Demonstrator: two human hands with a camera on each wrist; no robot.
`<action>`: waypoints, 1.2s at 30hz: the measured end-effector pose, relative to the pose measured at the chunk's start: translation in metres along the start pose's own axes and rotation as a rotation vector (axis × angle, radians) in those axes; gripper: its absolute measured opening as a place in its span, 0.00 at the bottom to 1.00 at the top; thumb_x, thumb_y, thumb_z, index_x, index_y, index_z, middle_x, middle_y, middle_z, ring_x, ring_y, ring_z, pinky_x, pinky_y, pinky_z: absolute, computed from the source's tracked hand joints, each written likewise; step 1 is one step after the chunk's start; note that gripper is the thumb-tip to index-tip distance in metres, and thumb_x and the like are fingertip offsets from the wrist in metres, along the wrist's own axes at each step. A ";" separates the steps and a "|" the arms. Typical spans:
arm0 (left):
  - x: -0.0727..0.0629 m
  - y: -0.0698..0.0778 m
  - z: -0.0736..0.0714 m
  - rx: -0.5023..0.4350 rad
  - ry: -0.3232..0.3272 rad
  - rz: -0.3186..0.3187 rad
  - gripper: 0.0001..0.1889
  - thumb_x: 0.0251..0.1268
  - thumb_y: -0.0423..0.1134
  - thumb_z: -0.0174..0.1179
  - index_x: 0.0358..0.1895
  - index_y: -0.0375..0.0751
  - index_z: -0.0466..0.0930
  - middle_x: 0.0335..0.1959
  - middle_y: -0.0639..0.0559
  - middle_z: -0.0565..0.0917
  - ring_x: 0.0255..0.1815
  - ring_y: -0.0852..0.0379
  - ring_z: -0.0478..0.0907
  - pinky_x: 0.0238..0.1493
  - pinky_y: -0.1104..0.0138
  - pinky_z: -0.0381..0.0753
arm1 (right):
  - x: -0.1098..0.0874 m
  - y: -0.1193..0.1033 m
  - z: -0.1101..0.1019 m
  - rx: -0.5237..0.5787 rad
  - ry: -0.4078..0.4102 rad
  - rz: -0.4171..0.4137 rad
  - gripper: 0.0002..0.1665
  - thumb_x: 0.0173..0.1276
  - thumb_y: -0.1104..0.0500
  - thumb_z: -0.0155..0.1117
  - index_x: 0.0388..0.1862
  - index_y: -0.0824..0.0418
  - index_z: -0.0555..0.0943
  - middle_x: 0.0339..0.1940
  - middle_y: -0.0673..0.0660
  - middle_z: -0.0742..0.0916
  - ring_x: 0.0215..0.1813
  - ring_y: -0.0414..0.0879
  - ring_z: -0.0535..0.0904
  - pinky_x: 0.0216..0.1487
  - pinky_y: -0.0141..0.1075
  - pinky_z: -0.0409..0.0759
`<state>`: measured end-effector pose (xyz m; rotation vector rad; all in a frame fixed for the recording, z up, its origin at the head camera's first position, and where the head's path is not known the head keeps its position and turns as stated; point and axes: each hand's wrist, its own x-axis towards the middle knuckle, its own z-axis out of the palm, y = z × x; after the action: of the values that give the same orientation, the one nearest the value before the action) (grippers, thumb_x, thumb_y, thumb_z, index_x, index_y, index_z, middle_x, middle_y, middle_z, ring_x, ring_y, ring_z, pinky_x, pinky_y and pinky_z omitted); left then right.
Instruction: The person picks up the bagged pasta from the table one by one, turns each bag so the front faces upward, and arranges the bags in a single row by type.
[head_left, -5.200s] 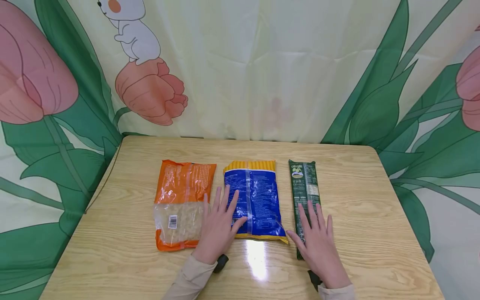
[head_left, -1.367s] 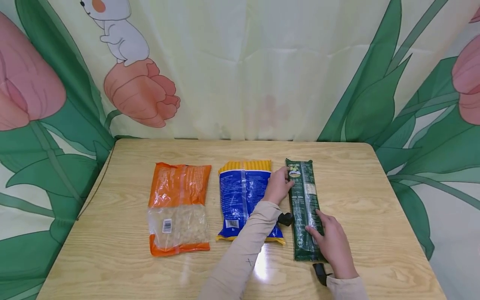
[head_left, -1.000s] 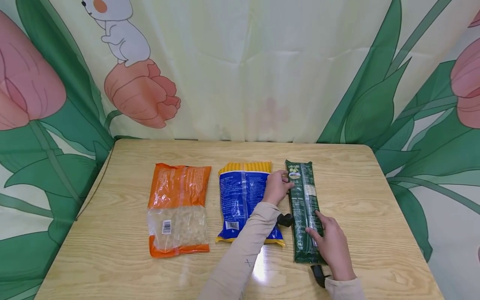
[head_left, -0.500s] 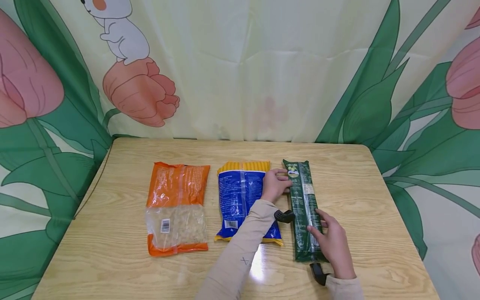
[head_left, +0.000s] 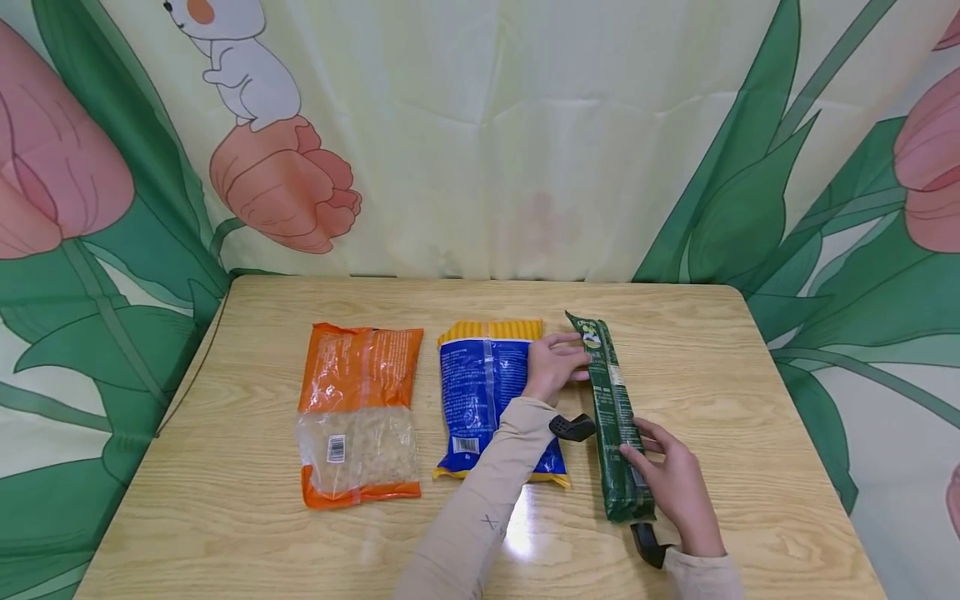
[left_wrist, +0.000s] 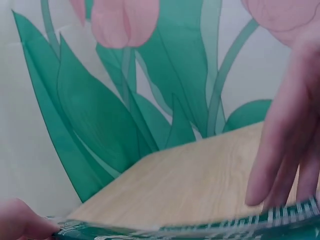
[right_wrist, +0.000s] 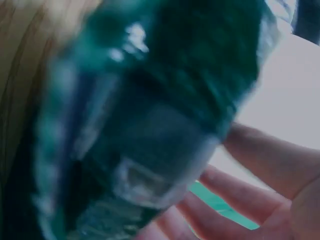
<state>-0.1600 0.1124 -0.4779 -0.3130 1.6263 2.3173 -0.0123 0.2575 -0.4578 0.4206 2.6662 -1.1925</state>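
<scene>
A long, narrow dark green packet (head_left: 617, 425) with a printed label stands tilted on its side, its left edge raised off the table. My left hand (head_left: 553, 365) holds it near its far end by the left edge, the fingertips right at the foil. At the near end my right hand (head_left: 675, 479) grips it, thumb on the upper face and fingers round the right side. The right wrist view shows the packet (right_wrist: 165, 100) large and blurred beside the thumb. A blue and yellow bag (head_left: 472, 392) lies under my left forearm, which hides part of it.
To the left an orange bag with a transparent lower half (head_left: 360, 417) lies flat on the wooden table (head_left: 225, 517). A curtain (head_left: 555, 150) printed with tulips hangs behind the table's far edge.
From spread flat over the bags, both hands went to the green packet; my left hand crossed rightward. Over the last half second the packet has tipped from flat onto its side, its left edge rising.
</scene>
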 end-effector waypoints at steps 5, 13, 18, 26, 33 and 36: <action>-0.006 0.008 0.005 -0.018 0.017 0.025 0.19 0.49 0.18 0.67 0.48 0.32 0.84 0.34 0.39 0.88 0.29 0.54 0.86 0.29 0.59 0.88 | -0.001 -0.005 -0.001 0.031 0.033 -0.068 0.38 0.75 0.45 0.59 0.72 0.68 0.66 0.67 0.71 0.76 0.64 0.63 0.76 0.58 0.55 0.81; -0.012 0.016 0.011 0.031 0.059 0.034 0.19 0.48 0.18 0.68 0.46 0.34 0.84 0.31 0.43 0.87 0.28 0.55 0.85 0.25 0.62 0.87 | -0.004 -0.021 -0.003 0.000 0.051 -0.140 0.42 0.67 0.49 0.70 0.72 0.67 0.66 0.62 0.70 0.79 0.61 0.63 0.78 0.50 0.49 0.85; -0.014 0.017 0.014 0.039 0.071 0.042 0.18 0.48 0.18 0.67 0.45 0.34 0.84 0.32 0.42 0.87 0.27 0.53 0.85 0.23 0.63 0.86 | -0.005 -0.023 0.001 -0.030 0.069 -0.234 0.30 0.67 0.64 0.64 0.68 0.66 0.72 0.58 0.69 0.83 0.56 0.62 0.82 0.43 0.45 0.88; -0.016 0.016 0.022 0.119 0.082 0.074 0.20 0.48 0.17 0.68 0.47 0.34 0.83 0.30 0.43 0.87 0.22 0.54 0.84 0.21 0.63 0.86 | -0.006 -0.023 0.004 -0.035 0.133 -0.333 0.26 0.63 0.71 0.64 0.61 0.69 0.77 0.55 0.68 0.84 0.49 0.61 0.85 0.35 0.40 0.87; -0.021 0.016 0.020 0.128 0.018 0.070 0.21 0.51 0.20 0.70 0.50 0.33 0.81 0.31 0.43 0.88 0.27 0.47 0.87 0.24 0.62 0.87 | -0.008 -0.023 -0.001 -0.007 0.138 -0.312 0.24 0.63 0.73 0.63 0.60 0.69 0.78 0.54 0.69 0.85 0.49 0.63 0.85 0.39 0.42 0.87; -0.023 0.015 0.017 0.149 -0.029 0.081 0.20 0.52 0.22 0.71 0.51 0.32 0.82 0.33 0.41 0.88 0.30 0.48 0.88 0.26 0.61 0.87 | -0.010 -0.020 -0.003 0.019 0.152 -0.295 0.25 0.63 0.74 0.61 0.60 0.70 0.77 0.54 0.70 0.84 0.50 0.63 0.85 0.41 0.38 0.85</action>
<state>-0.1441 0.1215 -0.4514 -0.1826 1.8162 2.2307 -0.0097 0.2450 -0.4389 0.1267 2.9278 -1.3119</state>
